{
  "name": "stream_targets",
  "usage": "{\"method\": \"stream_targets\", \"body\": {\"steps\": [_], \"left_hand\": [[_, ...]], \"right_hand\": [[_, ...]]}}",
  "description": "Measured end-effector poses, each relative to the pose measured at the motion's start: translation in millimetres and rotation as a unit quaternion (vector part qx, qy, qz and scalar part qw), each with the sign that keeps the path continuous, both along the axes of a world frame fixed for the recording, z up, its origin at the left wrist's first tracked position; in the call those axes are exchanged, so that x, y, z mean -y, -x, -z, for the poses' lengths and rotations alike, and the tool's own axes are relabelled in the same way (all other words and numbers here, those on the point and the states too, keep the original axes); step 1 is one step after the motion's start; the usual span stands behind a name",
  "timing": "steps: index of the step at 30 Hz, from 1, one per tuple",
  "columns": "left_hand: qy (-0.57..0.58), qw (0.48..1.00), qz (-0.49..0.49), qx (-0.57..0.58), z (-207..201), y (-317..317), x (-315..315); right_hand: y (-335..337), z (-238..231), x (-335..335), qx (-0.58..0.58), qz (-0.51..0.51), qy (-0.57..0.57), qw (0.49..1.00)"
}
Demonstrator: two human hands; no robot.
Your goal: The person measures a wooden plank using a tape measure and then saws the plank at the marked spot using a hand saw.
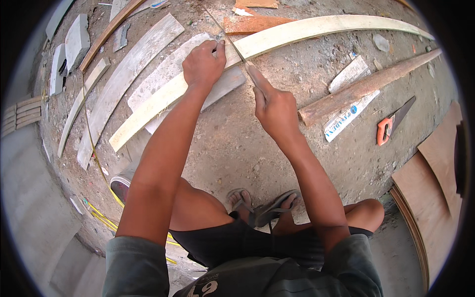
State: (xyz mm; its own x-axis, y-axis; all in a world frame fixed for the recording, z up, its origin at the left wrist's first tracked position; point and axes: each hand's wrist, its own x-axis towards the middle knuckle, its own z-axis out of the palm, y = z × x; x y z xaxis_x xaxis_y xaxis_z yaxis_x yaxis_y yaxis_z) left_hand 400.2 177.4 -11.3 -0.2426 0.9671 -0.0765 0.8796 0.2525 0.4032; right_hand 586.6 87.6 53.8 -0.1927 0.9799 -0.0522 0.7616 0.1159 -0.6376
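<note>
A long pale wooden board (311, 27) lies slantwise in front of me, from near left to far right. My left hand (204, 64) is closed on the board, its fingers curled over the far edge. My right hand (278, 113) is wrapped round the grip of a long thin-bladed tool (239, 53). Its blade crosses over the board just right of my left hand and points far left. The blade shows nearly edge-on, so I cannot tell whether it has teeth. A grey plank (228, 88) lies partly under the board.
A handsaw with an orange handle (384, 130) lies at right, near a brown pole (366, 91) on torn packaging (344, 119). Weathered planks (131, 72) and concrete pieces (77, 42) lie left. Plywood sheets (430, 198) stand right. A yellow cord (101, 218) runs along the left.
</note>
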Motion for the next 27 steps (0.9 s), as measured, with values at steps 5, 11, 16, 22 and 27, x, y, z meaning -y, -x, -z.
{"method": "stream_targets", "body": {"steps": [5, 11, 16, 22, 27], "left_hand": [[0.035, 0.999, -0.012, -0.036, 6, 27, 0], [0.006, 0.999, -0.006, -0.032, 2, 28, 7], [-0.005, 1.000, -0.009, 0.006, 10, 11, 13], [-0.002, 1.000, -0.010, -0.018, -12, 23, 10], [-0.005, 1.000, 0.000, 0.003, -4, -3, -2]], "right_hand": [[-9, 4, 44, -0.065, 0.006, 0.024, 0.998], [-41, -20, 100, -0.070, 0.043, 0.068, 0.994], [18, -3, -6, -0.012, 0.005, -0.022, 1.000], [-51, -51, 131, -0.087, 0.038, 0.037, 0.995], [6, -9, 1, -0.011, 0.018, 0.032, 0.999]]}}
